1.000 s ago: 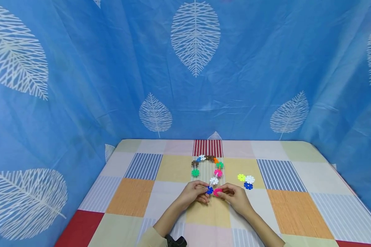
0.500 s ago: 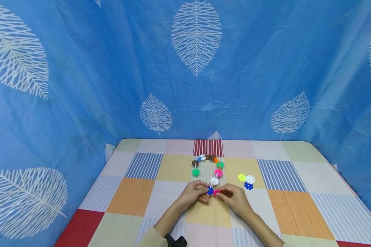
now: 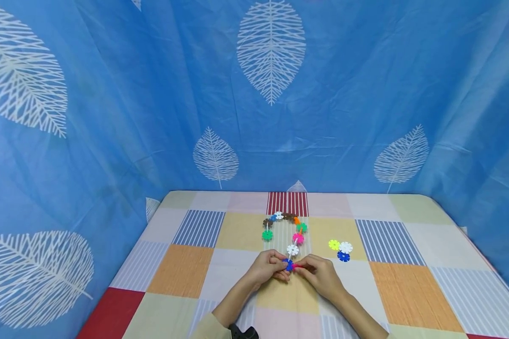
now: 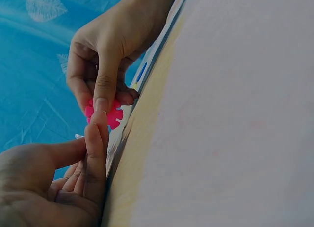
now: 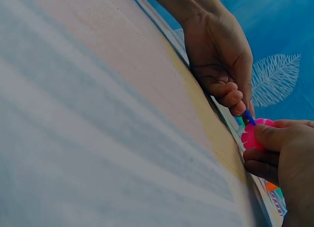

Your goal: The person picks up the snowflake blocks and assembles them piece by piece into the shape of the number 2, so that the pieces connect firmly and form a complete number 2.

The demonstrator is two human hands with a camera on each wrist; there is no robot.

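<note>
My left hand (image 3: 266, 267) pinches a blue notched plastic disc (image 3: 289, 265), a snowflake-shaped linking piece, at the near end of a curved chain. My right hand (image 3: 321, 275) holds a pink notched disc (image 4: 117, 120) between thumb and fingers. In the head view the pink one stands nearly edge-on against the blue one's right side. The right wrist view has the blue edge meeting the pink rim. Beyond the hands the chain runs through a white disc (image 3: 293, 250) and another pink disc (image 3: 298, 238), then arches round to a green disc (image 3: 267, 235).
To the right of the hands lie three loose discs: yellow (image 3: 333, 245), white (image 3: 345, 247) and dark blue (image 3: 343, 256). A patchwork cloth (image 3: 233, 273) covers the table. A blue leaf-print curtain (image 3: 331, 108) hangs behind and at both sides.
The pink disc in my right hand has moved left to the blue disc and turned from face-on to nearly edge-on. My left hand keeps its hold, and the chain's near end shifts slightly.
</note>
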